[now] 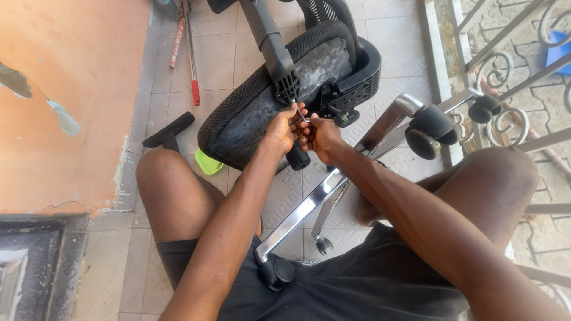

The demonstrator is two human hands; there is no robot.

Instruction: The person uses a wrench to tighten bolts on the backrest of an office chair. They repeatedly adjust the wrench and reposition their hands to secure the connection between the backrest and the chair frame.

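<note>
A black office chair seat (267, 113) lies tipped on its side on the tiled floor, its grey underside facing me. My left hand (284, 128) and my right hand (321, 135) meet at the underside, both closed on a small bent metal hex key (299, 110). The key's tip sits at the foot of the black armrest bracket (279, 59). A black lever knob (297, 158) pokes out just below my hands.
The chrome star base (333, 190) with black casters (429, 129) lies across my lap. A loose black armrest pad (168, 132) and a green scrap (207, 161) lie at the left. A red-handled tool (192, 53) lies by the orange wall (65, 89). Iron railing (511, 65) stands at the right.
</note>
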